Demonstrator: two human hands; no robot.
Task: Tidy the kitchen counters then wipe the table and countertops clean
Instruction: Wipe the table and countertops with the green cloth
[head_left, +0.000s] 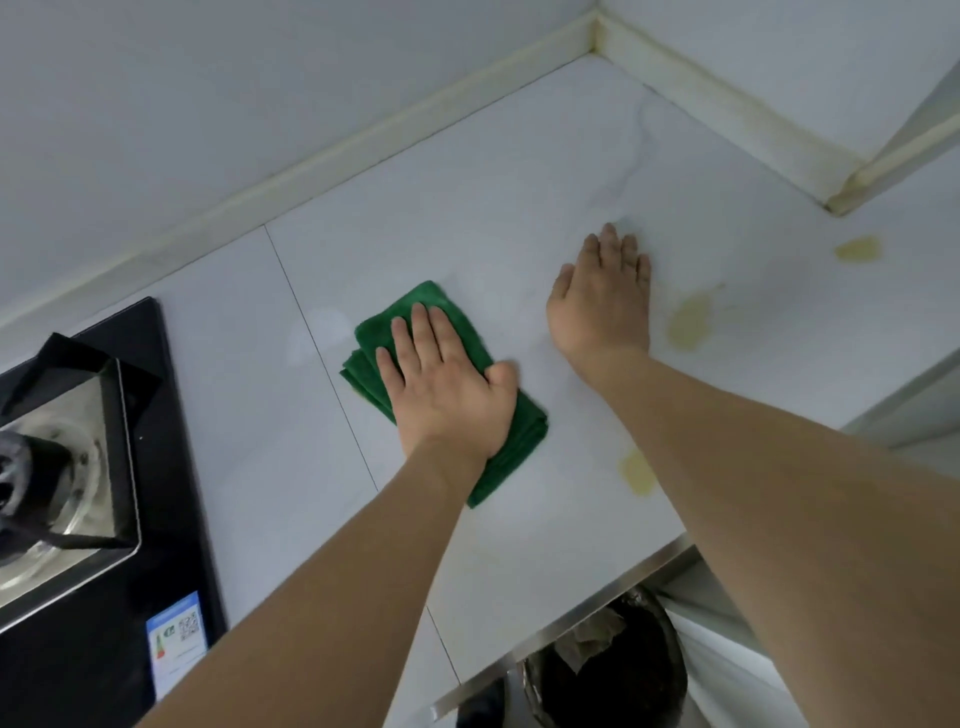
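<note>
Nearest the viewer, below the tabletop's metal edge, a dark bin (605, 670) stands on the floor with crumpled scraps in it. To the left, a black stove (104, 467) with a glass lid and a label on its front corner is set into the tabletop (467, 208).

Further in, the left hand (447, 379) presses flat, fingers straight, on a folded green cloth (519, 441) that lies on the white surface. Just beyond and to the right, the right hand (602, 301) rests palm down on the bare tabletop, fingers straight, holding nothing; the 2 hands are apart. At least 3 yellowish stains (691, 322) mark the surface to the right of the hands, 1 near the right forearm and 1 further off toward the corner of the wall.

The wiping step appears to be in hand. The next move likely calls for sliding the cloth rightward over those stains, pressing firmly.
</note>
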